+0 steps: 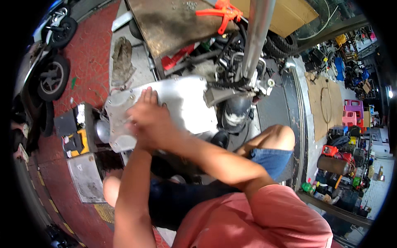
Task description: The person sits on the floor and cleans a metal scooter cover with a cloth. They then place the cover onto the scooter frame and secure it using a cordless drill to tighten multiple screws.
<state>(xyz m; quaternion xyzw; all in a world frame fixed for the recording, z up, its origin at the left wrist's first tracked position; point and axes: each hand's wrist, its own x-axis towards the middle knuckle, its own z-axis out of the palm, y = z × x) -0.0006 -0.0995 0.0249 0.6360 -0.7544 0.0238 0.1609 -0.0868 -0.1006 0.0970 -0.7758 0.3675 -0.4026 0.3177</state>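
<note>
A broad silver metal plate [182,97] with bolt holes along its rim lies flat in front of me, like the deck cover of a scooter. Both hands are on its left part, one crossing over the other. Fingers of my left hand [149,97] stretch out over the plate, pointing away from me. My right hand [149,123] lies across it and is blurred by motion; its fingers are too smeared to read, and whether they hold anything is hidden. At the plate's right end rises a metal pole [257,39] above a black scuffed mudguard [235,113].
Beyond the plate stands a worn board table [169,29] with small screws and an orange clamp-like tool [223,15]. A toolbox with yellow and black parts [78,136] is at left. Parked motorbikes [53,76] line the far left; a cluttered workshop with pink stools [351,113] lies right.
</note>
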